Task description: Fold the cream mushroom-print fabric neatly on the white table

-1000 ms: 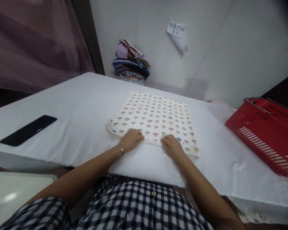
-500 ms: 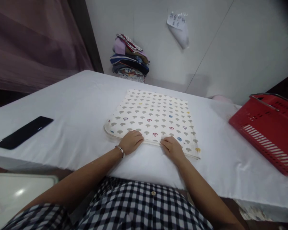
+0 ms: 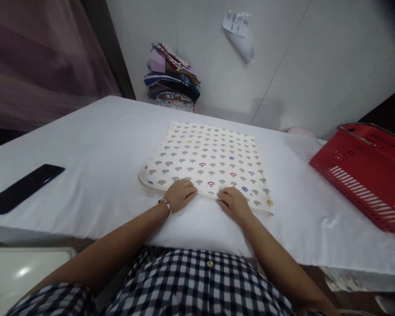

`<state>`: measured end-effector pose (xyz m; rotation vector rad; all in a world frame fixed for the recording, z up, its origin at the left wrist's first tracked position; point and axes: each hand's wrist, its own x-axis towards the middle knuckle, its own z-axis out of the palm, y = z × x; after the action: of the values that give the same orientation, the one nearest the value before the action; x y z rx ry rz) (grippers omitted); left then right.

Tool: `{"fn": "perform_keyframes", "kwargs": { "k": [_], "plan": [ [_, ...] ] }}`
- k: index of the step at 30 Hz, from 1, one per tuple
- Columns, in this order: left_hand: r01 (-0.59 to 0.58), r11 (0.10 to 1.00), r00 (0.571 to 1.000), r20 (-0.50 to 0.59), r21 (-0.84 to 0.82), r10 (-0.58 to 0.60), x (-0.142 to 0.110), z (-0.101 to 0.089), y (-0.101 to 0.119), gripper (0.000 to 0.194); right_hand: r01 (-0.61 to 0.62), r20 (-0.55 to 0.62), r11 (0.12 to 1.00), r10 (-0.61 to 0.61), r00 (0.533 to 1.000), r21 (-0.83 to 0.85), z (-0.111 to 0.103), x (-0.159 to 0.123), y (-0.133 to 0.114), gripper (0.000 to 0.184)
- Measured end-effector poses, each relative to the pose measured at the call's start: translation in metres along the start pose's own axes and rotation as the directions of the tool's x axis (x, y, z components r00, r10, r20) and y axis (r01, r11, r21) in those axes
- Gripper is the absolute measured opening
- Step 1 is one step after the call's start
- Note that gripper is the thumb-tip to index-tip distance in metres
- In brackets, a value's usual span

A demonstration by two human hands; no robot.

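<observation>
A folded cream cloth (image 3: 213, 153) printed with grey and coloured mushrooms lies flat on the white-covered table. At its near edge, left of the middle, my left hand (image 3: 180, 194) is closed, the edge pinched between thumb and fingers; a bracelet circles that wrist. Farther right along the same edge, my right hand (image 3: 233, 202) also grips the cloth, its fingers bent on top and the thumb tucked at the rim. The fabric layers show slightly at the near left and right corners.
A black phone-like slab (image 3: 24, 188) lies at the table's left. On the right stands a red plastic basket (image 3: 365, 171) with a metal handle. Folded clothes (image 3: 173, 79) are piled behind the table's far edge, and a paper note (image 3: 238, 30) hangs on the wall.
The whole view has shifted slightly, with the clothes pile and phone-like slab farther left. Both hands stay at the cloth's near edge, and the cloth looks the same.
</observation>
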<state>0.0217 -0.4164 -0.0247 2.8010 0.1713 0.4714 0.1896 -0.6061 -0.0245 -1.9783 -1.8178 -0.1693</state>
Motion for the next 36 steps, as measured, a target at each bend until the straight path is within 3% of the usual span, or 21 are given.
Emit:
{"fn": "perform_keyframes", "kwargs": {
  "k": [13,20,27,33,36],
  "plan": [
    [0.016,1.000,1.000,-0.008,0.022,-0.016,0.003,0.002,0.004,0.027,-0.067,-0.112,0.996,0.060,0.992,-0.065,0.010,0.000,0.005,0.025],
    [0.017,0.989,0.991,-0.135,0.149,0.003,0.005,-0.003,0.006,0.025,-0.066,-0.171,0.990,0.045,0.984,-0.123,0.007,0.005,0.004,0.025],
    [-0.099,0.959,0.992,-0.047,0.266,0.116,0.005,-0.001,0.006,0.027,-0.011,-0.090,0.988,-0.002,0.996,-0.153,0.015,0.002,0.008,0.024],
    [-0.082,0.965,0.991,-0.082,0.248,0.105,0.002,0.000,0.014,0.024,-0.030,-0.100,0.990,0.017,0.995,-0.136,0.014,0.003,0.006,0.025],
    [-0.133,0.968,0.983,-0.097,0.213,0.156,0.004,0.003,0.022,0.023,-0.057,-0.118,0.991,0.043,0.992,-0.118,0.013,0.006,0.005,0.025]
  ]
}}
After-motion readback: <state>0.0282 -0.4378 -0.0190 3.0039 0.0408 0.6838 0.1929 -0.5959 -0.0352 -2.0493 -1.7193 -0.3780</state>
